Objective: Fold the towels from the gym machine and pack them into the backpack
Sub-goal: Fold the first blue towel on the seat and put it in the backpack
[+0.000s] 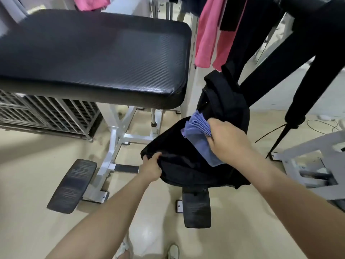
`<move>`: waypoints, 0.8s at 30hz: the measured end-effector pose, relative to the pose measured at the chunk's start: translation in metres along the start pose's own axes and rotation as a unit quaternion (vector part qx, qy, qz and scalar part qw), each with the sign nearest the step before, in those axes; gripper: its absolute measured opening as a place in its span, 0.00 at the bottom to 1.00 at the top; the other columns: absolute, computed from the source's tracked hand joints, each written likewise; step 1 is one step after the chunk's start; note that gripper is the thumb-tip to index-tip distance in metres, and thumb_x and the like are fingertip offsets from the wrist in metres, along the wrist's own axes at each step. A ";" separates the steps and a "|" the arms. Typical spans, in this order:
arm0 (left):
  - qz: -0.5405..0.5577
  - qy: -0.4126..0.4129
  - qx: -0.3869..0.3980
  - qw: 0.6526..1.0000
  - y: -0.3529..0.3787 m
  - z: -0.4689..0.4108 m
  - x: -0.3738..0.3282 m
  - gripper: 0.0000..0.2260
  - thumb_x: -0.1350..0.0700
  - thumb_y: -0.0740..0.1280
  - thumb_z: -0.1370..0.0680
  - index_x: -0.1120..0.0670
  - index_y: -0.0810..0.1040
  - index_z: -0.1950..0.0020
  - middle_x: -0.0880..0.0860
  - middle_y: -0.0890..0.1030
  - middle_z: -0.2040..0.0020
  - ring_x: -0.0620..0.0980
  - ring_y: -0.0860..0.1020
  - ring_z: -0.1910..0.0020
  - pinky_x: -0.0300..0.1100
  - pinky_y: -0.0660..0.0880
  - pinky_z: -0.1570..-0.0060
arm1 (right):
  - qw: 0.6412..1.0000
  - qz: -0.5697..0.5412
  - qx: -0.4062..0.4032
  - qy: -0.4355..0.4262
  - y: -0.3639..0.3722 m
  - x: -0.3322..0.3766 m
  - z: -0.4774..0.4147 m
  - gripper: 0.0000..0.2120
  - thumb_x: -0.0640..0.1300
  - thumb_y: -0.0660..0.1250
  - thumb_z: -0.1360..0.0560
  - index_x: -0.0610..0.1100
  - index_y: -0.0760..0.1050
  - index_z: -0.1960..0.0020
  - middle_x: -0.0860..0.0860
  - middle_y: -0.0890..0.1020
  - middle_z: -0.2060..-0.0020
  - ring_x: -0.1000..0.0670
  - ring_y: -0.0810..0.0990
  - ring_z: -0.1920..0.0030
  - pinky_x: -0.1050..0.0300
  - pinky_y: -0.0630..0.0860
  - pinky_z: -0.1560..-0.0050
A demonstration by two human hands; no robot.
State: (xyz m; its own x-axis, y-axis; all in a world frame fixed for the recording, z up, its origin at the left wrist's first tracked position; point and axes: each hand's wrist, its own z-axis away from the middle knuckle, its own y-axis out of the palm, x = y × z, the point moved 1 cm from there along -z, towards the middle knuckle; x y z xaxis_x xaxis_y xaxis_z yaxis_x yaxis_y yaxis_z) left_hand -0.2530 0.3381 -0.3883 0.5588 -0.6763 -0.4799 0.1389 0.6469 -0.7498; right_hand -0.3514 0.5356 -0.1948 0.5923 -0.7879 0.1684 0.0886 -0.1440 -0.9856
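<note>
A black backpack rests low beside the gym bench, its top flap raised behind it. My left hand grips the backpack's near-left edge. A folded lavender-blue towel is clutched in my right hand right over the dark opening of the backpack, its lower corner hanging against the bag. Pink towels hang on the machine frame at the upper right, and another pink towel shows at the top left behind the bench.
A wide black padded bench on a white frame fills the upper left. Two black footplates lie on the beige floor. Black padded machine arms slant down at the right. A metal grid rack stands under the bench.
</note>
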 end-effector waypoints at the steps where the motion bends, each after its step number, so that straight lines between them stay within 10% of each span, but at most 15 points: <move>1: -0.115 -0.004 0.002 0.993 0.003 -0.005 -0.001 0.27 0.60 0.58 0.25 0.38 0.64 0.29 0.59 0.55 0.24 0.62 0.65 0.32 0.52 0.67 0.35 | 1.000 0.006 -0.008 0.001 0.002 -0.002 0.001 0.07 0.43 0.59 0.21 0.46 0.61 0.54 0.51 0.68 0.61 0.45 0.68 0.61 0.53 0.64 0.66; 6: -0.417 0.052 -0.028 0.907 -0.021 0.005 -0.019 0.14 0.63 0.62 0.27 0.48 0.77 0.46 0.49 0.73 0.37 0.55 0.59 0.30 0.64 0.49 0.29 | 0.998 0.025 -0.036 0.039 0.004 -0.016 0.012 0.10 0.41 0.62 0.23 0.47 0.59 0.53 0.54 0.59 0.67 0.46 0.67 0.62 0.53 0.64 0.67; 8: -0.370 0.149 -0.026 0.917 -0.040 0.016 -0.031 0.12 0.64 0.62 0.27 0.50 0.78 0.50 0.47 0.79 0.47 0.50 0.67 0.33 0.49 0.59 0.29 | 0.997 0.049 -0.035 0.056 0.003 -0.025 0.012 0.11 0.39 0.63 0.24 0.47 0.59 0.53 0.54 0.59 0.68 0.46 0.66 0.63 0.54 0.63 0.69; 10: -0.254 0.229 -0.005 0.940 -0.063 0.045 -0.055 0.08 0.63 0.63 0.24 0.52 0.78 0.51 0.46 0.78 0.55 0.49 0.77 0.48 0.26 0.69 0.54 | 0.997 0.027 -0.024 0.072 0.000 -0.035 0.011 0.09 0.38 0.62 0.24 0.45 0.61 0.53 0.53 0.65 0.69 0.46 0.67 0.66 0.53 0.61 0.72; 14: -0.121 0.354 -0.124 0.919 -0.088 0.116 -0.104 0.07 0.48 0.59 0.21 0.49 0.73 0.54 0.48 0.79 0.63 0.52 0.78 0.61 0.46 0.74 0.60 | 0.978 -0.186 0.014 0.095 -0.008 -0.052 0.013 0.03 0.40 0.59 0.23 0.42 0.67 0.50 0.44 0.78 0.58 0.41 0.75 0.58 0.49 0.71 0.59; 19: 0.294 0.206 -0.239 0.902 -0.109 0.177 -0.109 0.04 0.50 0.64 0.21 0.45 0.77 0.55 0.47 0.78 0.63 0.42 0.75 0.65 0.40 0.72 0.59 | 0.978 -0.136 0.157 0.030 0.001 -0.039 0.041 0.16 0.47 0.63 0.24 0.55 0.69 0.36 0.51 0.66 0.29 0.44 0.57 0.25 0.36 0.67 0.37; 24: 0.365 0.071 -0.184 0.910 -0.136 0.216 -0.061 0.19 0.58 0.68 0.26 0.33 0.69 0.48 0.54 0.75 0.68 0.55 0.75 0.66 0.54 0.74 0.60 | 0.987 -0.006 0.162 0.017 0.017 0.023 0.060 0.15 0.41 0.62 0.23 0.56 0.70 0.40 0.50 0.41 0.22 0.37 0.36 0.24 0.31 0.58 0.34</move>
State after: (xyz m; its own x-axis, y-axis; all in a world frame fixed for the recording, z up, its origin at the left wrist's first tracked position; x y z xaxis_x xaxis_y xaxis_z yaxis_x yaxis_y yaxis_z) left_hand -0.1290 0.3675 -0.1587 0.2771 -0.1694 -0.9458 -0.5238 0.7986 -0.2965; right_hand -0.2889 0.5511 -0.2089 0.5638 -0.8072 0.1748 0.3497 0.0416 -0.9359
